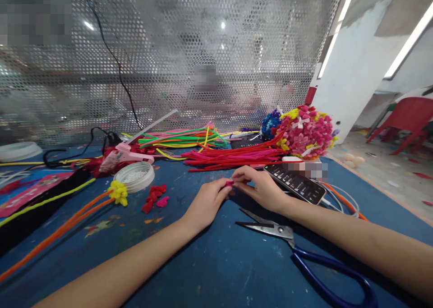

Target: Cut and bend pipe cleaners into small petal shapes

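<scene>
Between my two hands is a short, bent piece of magenta pipe cleaner (pixel 229 182). My left hand (pixel 206 200) pinches it between thumb and forefinger. From the other side, my right hand (pixel 260 188) has its fingertips closed on its end. To the left lie several red and pink pipe-cleaner petals (pixel 154 196) in a small pile. Scissors with blue handles (pixel 282 231) rest with blades apart below my right wrist. A yellow pipe-cleaner flower (pixel 119 193) on orange stems lies further left.
A white lid of small beads (pixel 135 176) stands near a pink glue gun (pixel 130 154). Bundles of red pipe cleaners (pixel 237 157) and green ones (pixel 179 139) lie at the back. A phone (pixel 296 181) and a flower bouquet (pixel 306 132) are on the right. Perforated metal (pixel 203 46) rises behind.
</scene>
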The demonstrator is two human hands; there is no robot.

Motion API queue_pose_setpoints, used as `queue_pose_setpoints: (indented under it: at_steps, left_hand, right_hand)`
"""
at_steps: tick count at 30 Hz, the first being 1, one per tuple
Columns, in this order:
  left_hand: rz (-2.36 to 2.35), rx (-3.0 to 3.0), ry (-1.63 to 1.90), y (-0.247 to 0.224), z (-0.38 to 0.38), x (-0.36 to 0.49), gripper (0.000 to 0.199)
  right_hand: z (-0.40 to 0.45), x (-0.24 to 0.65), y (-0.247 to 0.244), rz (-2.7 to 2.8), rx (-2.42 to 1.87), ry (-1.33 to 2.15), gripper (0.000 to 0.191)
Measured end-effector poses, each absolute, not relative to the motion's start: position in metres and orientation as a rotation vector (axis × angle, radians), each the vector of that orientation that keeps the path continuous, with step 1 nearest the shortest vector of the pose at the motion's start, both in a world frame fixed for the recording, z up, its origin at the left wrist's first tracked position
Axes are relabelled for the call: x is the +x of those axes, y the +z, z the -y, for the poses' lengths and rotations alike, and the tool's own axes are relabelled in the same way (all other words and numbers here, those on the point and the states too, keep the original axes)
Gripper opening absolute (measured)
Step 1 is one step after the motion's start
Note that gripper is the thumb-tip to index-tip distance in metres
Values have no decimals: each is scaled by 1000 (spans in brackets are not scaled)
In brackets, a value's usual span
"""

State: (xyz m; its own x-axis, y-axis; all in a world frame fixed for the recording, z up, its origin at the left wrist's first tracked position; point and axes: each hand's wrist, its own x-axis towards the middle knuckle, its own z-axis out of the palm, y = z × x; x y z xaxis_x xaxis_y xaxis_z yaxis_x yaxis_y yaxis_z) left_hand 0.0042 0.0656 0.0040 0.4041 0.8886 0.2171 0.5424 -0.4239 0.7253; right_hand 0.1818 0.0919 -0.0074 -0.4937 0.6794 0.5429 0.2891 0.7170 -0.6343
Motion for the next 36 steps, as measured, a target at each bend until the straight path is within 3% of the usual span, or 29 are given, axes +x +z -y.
queue_pose_setpoints:
  at_steps: [14,17,27,33,36]
  left_hand:
    - [-1101,1948,829,3,-69,4,29]
    - [-1137,1968,831,4,-69,4,30]
    - [-1172,1914,908,7,-68,5,28]
    - [-1061,1263,779,23,-63,6,35]
    - [-988,1009,683,30,-61,3,24]
  right_hand:
    - [-93,181,-8,2127,-806,574,16]
    - [-93,181,-8,2202,-799,439,11]
    - [-93,180,-10,2389,-807,-132,18]
    - [-91,186,4,2425,-502,-545,27]
    - [-89,188,11,2453,-429,-651,29]
